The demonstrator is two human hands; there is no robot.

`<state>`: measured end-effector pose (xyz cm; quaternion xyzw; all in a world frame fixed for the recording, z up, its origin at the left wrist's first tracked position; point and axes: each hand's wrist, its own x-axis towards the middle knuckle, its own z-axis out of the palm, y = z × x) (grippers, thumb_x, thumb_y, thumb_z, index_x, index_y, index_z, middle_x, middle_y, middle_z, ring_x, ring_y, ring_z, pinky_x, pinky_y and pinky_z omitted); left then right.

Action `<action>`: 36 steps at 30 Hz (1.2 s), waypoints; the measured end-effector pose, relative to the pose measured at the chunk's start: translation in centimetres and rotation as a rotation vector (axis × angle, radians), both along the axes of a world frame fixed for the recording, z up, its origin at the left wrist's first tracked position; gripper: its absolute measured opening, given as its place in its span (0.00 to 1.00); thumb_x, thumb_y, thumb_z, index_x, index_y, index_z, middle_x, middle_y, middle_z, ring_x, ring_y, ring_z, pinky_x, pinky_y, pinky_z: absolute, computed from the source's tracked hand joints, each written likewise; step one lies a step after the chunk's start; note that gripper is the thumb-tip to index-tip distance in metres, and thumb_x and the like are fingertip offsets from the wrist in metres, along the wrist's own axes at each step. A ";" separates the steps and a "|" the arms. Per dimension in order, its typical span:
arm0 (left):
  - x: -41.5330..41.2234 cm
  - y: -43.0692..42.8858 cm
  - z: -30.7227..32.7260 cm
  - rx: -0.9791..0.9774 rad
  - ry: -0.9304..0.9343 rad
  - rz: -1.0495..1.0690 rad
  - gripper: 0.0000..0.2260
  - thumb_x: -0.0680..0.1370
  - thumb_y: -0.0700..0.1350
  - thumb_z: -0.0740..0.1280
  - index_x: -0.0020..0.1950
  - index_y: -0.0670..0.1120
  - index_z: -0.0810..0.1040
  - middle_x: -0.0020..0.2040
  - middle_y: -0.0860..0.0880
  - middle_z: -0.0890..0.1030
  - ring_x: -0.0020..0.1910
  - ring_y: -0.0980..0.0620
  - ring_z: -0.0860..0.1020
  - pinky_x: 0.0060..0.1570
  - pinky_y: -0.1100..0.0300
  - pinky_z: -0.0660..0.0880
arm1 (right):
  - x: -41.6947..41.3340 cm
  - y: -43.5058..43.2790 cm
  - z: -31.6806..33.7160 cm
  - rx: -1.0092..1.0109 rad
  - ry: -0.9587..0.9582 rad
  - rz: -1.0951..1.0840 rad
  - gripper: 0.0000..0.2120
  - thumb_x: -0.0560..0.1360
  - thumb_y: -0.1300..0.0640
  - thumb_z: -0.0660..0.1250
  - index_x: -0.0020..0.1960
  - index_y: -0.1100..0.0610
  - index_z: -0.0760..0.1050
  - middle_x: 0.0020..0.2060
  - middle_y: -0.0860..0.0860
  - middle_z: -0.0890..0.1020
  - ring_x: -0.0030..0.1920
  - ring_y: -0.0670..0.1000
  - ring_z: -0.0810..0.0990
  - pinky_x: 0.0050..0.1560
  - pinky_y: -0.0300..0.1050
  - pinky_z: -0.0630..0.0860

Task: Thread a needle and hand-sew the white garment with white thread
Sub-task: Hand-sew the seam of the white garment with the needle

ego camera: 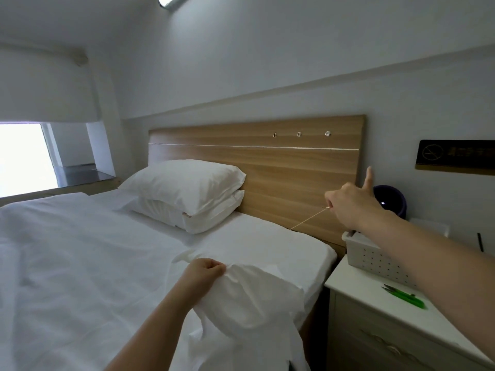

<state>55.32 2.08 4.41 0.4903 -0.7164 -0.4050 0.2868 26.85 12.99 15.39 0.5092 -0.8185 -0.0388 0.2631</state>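
gripping the white garment [254,295] in curled fingers is the left hand [205,269]; the right hand [351,204] pinches white thread [305,219], taut down-left of its fingertips.

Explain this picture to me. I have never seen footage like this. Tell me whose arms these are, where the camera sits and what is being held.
There is no machine here. Both arms belong to one person, and the single camera sits on their head, looking forward and down, so you see roughly what they see. The left hand grips a bunched white garment above the bed. The right hand, stretched out toward the headboard, pinches what looks like the needle. A white thread slants tautly down from it toward the garment. Two pillows are stacked on the bed. On the nightstand are a white basket and green snips.
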 end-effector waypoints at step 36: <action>1.4 2.5 1.3 -0.275 0.010 -0.361 0.11 0.79 0.48 0.66 0.40 0.62 0.80 0.39 0.61 0.82 0.40 0.63 0.78 0.45 0.68 0.71 | 8.8 0.1 -1.2 -0.167 -1.333 0.798 0.08 0.65 0.60 0.77 0.37 0.57 0.77 0.39 0.59 0.85 0.48 0.63 0.83 0.57 0.66 0.74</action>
